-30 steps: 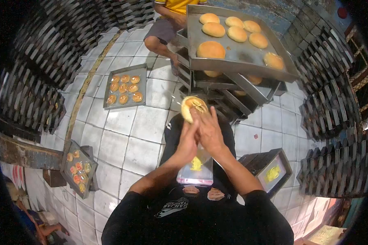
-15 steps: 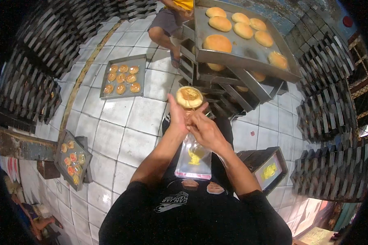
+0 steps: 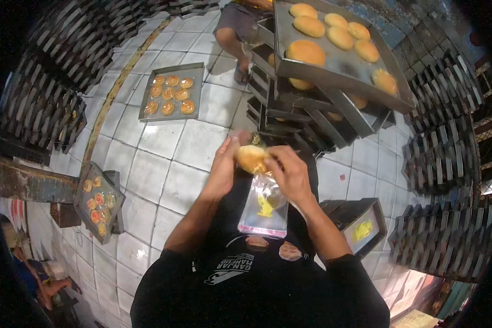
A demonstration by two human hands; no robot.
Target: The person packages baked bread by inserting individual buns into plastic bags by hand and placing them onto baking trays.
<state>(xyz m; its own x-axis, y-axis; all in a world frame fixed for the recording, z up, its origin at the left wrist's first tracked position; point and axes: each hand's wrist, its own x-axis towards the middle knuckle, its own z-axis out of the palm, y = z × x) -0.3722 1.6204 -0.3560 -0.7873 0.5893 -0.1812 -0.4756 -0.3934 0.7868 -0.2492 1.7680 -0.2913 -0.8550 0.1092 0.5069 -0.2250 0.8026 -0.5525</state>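
Over my lap, a golden round bun [image 3: 250,158] sits between my two hands, tilted and a little blurred. My left hand [image 3: 222,168] supports it from the left, with its fingertips smeared by motion. From the right, my right hand [image 3: 291,174] grips the bun's edge between thumb and fingers. Whether a clear wrapper covers the bun I cannot make out. Below it, a stack of clear plastic bags [image 3: 263,213] with a yellow print lies on my lap.
Stacked metal trays [image 3: 339,71] with buns rise ahead to the right. A floor tray [image 3: 198,115] of wrapped buns stands ahead left, another tray [image 3: 115,227] farther left. A box [image 3: 381,221] with yellow-printed bags sits right. Another person's leg [image 3: 232,46] is behind the trays.
The bun has come lower and tipped over, its filled top no longer facing me. My right hand has moved from beneath it to its right side. The view has shifted slightly.
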